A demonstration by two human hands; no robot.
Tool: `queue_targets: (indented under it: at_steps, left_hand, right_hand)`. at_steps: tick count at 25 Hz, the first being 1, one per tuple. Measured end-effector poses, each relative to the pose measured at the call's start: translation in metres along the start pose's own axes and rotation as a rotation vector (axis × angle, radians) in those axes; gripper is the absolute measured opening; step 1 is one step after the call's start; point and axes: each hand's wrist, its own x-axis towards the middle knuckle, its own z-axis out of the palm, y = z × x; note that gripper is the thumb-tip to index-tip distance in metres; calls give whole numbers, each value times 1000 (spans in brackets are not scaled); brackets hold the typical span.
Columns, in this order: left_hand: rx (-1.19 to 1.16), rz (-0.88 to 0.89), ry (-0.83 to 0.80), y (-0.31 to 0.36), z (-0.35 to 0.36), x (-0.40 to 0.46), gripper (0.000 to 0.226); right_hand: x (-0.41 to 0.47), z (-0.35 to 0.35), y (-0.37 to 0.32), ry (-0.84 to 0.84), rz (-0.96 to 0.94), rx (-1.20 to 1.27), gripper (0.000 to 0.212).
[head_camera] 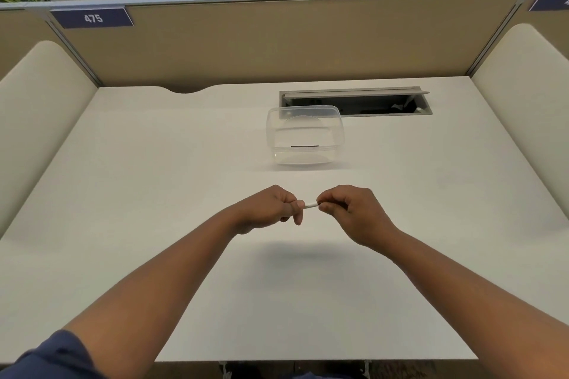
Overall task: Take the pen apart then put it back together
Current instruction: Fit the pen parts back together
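Observation:
A white pen (311, 204) is held level above the middle of the white desk (154, 194), with only a short stretch of its barrel showing between my two hands. My left hand (271, 209) is closed around its left end. The fingertips of my right hand (348, 209) pinch its right end. Both ends of the pen are hidden inside the fingers, so I cannot tell whether any part has come off.
A clear plastic container (304, 135) with a small dark strip inside stands on the desk beyond my hands. Behind it is an open cable hatch (354, 101) in the desk. Beige partitions (277, 40) wall in the back and both sides.

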Motion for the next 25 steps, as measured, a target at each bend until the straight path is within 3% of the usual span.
queue_targets:
  at_steps: [6,11,14,16,20,22,25]
  left_hand:
    - [-72,-37,-144,2,-2,1,35]
    - [81,-6,47,1,16,-1,40]
    - [557,7,206,5,31,-2,40]
    - [693,44,293,4,37,-2,41]
    - [429,11,259,4,30,3,39]
    - [371,8,237,4,27,5,40]
    - [218,22,187,-3,23,6,41]
  right_hand:
    - [-2,-2,5,38,-255,-162,8]
    - [-4,-1,-8,-61,209,-15,13]
    - [-1,-3,-6,-153,531,205,13]
    - [1,-5,-4,-185,640,370,14]
    - [4,-8,-5,-156,630,535,17]
    - [3,-8,-4,-121,561,498,20]
    - [-1,-10,-2,-89,411,375,8]
